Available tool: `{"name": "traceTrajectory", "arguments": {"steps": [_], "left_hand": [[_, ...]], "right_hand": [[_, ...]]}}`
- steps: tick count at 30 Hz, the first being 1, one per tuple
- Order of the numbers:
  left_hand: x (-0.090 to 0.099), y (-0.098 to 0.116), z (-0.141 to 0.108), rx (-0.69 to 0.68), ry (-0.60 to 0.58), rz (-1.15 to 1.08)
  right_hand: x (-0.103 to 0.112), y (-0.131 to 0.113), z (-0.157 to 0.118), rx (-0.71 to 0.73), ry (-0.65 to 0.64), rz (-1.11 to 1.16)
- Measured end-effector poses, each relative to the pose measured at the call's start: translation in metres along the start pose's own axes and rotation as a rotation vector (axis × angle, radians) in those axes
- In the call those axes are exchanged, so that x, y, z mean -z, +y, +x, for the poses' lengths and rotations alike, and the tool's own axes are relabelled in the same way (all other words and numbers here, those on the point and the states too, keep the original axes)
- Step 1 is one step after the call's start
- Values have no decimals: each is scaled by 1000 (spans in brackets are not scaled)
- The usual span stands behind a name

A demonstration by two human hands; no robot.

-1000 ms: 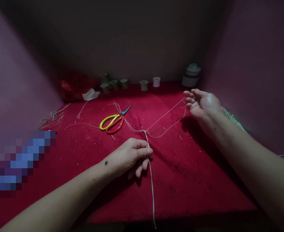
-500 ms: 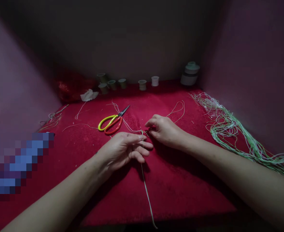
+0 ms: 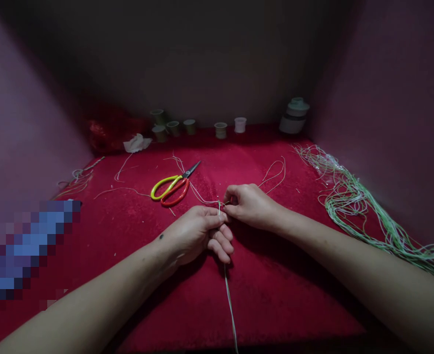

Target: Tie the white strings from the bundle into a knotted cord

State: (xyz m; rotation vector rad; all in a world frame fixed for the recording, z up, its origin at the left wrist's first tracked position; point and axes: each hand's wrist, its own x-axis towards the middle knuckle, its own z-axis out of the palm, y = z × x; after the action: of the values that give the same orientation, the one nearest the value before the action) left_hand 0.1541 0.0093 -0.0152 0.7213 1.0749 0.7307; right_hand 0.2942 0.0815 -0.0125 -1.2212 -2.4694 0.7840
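Pale, thin cords (image 3: 230, 307) run from my left hand (image 3: 208, 233) down toward the front edge of the red cloth. My left thumb and forefinger pinch them, while the other fingers hang loosely curled. Close beside it, my right hand (image 3: 247, 202) has its thumb and forefinger pressed together on a thin strand of the cord, touching near the left fingertips. A small greenish knot (image 3: 219, 203) shows just above the left thumb. Loose strands lead left from it toward the scissors (image 3: 175, 184), and a cord loop (image 3: 275, 173) lies behind my right hand.
Several thread spools (image 3: 220, 130) stand along the back wall, with a white lidded jar (image 3: 294, 116) at the right. A bundle of green and white cords (image 3: 368, 216) lies at the right. Crumpled tissue (image 3: 137, 143) and a red plastic bag (image 3: 109, 132) sit back left.
Both hands have come closer together and shifted slightly toward me. My right thumb and forefinger have moved down to the left fingertips. The scissors have stayed put.
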Motion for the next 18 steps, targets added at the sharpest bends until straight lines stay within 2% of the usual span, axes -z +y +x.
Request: {"name": "traceTrajectory", "arguments": {"steps": [5,9,13,18], "left_hand": [[2,-1,0,1,-10,-35],[-1,1,0,2,9,-35],[-6,2,0,1,32,-19],[-4,-1,1,13,9,19]], "right_hand": [[-3,-3,3,-39,10,-311],[-5,1,6,14,67,-384],[-3,8,6,43,125,-284],[3,8,2,147,38,-40]]}}
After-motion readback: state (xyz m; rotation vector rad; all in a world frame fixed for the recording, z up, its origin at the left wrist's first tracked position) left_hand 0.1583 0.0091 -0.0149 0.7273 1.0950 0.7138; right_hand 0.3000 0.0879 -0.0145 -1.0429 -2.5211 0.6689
